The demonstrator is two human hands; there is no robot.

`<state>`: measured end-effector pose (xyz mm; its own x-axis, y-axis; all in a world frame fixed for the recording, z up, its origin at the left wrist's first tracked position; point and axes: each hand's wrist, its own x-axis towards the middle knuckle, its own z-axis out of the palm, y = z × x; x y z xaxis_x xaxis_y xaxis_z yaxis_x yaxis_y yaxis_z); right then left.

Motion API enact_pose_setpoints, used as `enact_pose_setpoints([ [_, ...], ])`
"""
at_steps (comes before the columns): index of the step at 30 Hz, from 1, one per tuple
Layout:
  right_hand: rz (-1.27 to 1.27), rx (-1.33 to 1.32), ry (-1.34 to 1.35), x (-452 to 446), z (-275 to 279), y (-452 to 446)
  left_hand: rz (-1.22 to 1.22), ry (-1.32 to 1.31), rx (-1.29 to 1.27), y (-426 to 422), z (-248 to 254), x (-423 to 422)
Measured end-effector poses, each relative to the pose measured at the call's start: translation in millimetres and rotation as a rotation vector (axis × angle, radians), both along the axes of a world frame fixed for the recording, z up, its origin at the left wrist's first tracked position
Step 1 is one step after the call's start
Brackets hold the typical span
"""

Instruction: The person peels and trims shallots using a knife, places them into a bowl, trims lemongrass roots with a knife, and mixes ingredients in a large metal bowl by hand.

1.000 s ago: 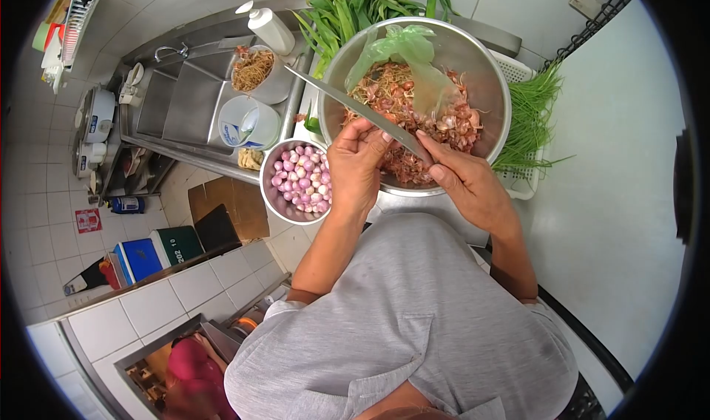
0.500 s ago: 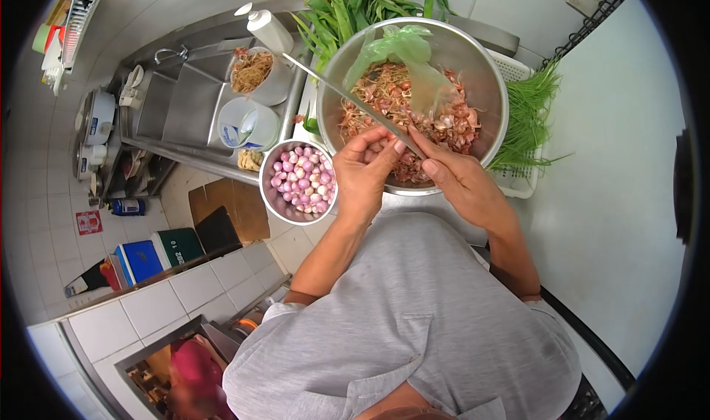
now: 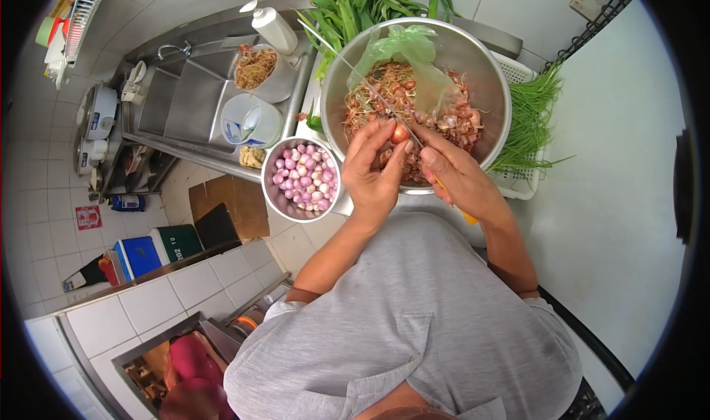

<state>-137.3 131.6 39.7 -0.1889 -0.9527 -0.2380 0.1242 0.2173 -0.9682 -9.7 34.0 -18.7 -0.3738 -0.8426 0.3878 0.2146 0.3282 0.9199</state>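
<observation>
Over a large steel basin point(image 3: 497, 124), my left hand point(image 3: 376, 172) pinches a reddish-brown shallot point(image 3: 400, 134) between thumb and fingers. My right hand point(image 3: 467, 180) is closed round a long knife point(image 3: 353, 70) with a yellow handle. The blade points up and left across the basin, its edge beside the shallot. Unpeeled shallots and loose skins point(image 3: 462, 128) fill the basin bottom, and a green plastic bag point(image 3: 414, 54) lies over them. Left of my left hand stands a steel bowl point(image 3: 268, 191) of peeled pink-white shallots point(image 3: 305, 176).
A steel sink point(image 3: 196, 106) lies to the left, with a tub of roots point(image 3: 255, 66), a clear plastic tub point(image 3: 250, 120) and a pump bottle point(image 3: 274, 29). Leafy greens point(image 3: 362, 2) lie behind the basin, chives point(image 3: 521, 120) to its right. Another person point(image 3: 194, 361) appears lower left.
The knife has turned from showing its flat side to nearly edge-on, and its yellow handle now shows. The shallot in my left hand has come into view between the fingers.
</observation>
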Motion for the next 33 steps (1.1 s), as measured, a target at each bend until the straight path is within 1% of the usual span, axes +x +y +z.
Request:
enact_pose_setpoints([
  [1, -0.031, -0.033, -0.049, 2, -3, 0, 0.0, 0.0, 0.0, -2, 0, 0],
  [3, -0.05, -0.031, -0.087, 5, -2, 0, 0.094, -0.119, -0.362, -5, 1, 2],
  [4, -0.067, -0.029, -0.124, 6, -1, -1, 0.093, -0.119, -0.361, -5, -1, 2],
  [7, -0.058, -0.045, -0.114, 6, 1, -2, 0.083, -0.059, -0.292, -3, -3, -3],
  [8, -0.057, -0.045, -0.113, 7, -2, -2, 0.015, 0.07, -0.104, 0, 3, -7],
  [9, -0.08, -0.111, -0.068, 8, -7, -2, -0.051, 0.199, 0.084, 2, 6, -9],
  [10, -0.102, -0.178, -0.023, 9, -9, -3, -0.047, 0.199, 0.083, 1, 7, -6],
  [12, -0.087, -0.163, -0.066, 9, -8, -3, -0.105, 0.108, 0.193, -2, 6, 0],
  [16, -0.06, -0.093, -0.161, 5, -6, 0, -0.07, 0.123, 0.169, -3, 4, -1],
  [17, -0.06, -0.093, -0.161, 5, -3, 1, -0.077, 0.123, 0.254, -3, 7, 0],
  [18, -0.061, -0.05, -0.251, 4, 2, 3, -0.082, 0.122, 0.339, -4, 9, 1],
  [19, -0.061, -0.007, -0.34, 4, 6, 3, -0.082, 0.122, 0.338, -5, 9, 2],
  [21, -0.06, 0.013, -0.358, 4, 7, 4, -0.172, 0.192, 0.557, -8, 7, 5],
  [22, -0.062, 0.033, -0.374, 3, 7, 5, -0.171, 0.192, 0.558, -8, 8, 4],
  [24, -0.093, 0.043, -0.372, 3, 3, 5, -0.196, 0.282, 0.6, -8, 10, 3],
  [26, -0.125, 0.053, -0.37, 0, -3, 5, -0.228, 0.296, 0.624, -11, 9, 7],
  [28, -0.172, 0.03, -0.311, -7, -9, 6, -0.258, 0.313, 0.646, -15, 10, 11],
  [30, -0.172, 0.049, -0.274, -9, -5, 6, -0.393, 0.401, 0.767, -17, 15, 12],
  [32, -0.177, 0.069, -0.239, -10, -4, 7, -0.408, 0.407, 0.812, -19, 18, 12],
  [33, -0.169, 0.081, -0.107, -10, -6, 7, -0.427, 0.413, 0.856, -20, 19, 11],
])
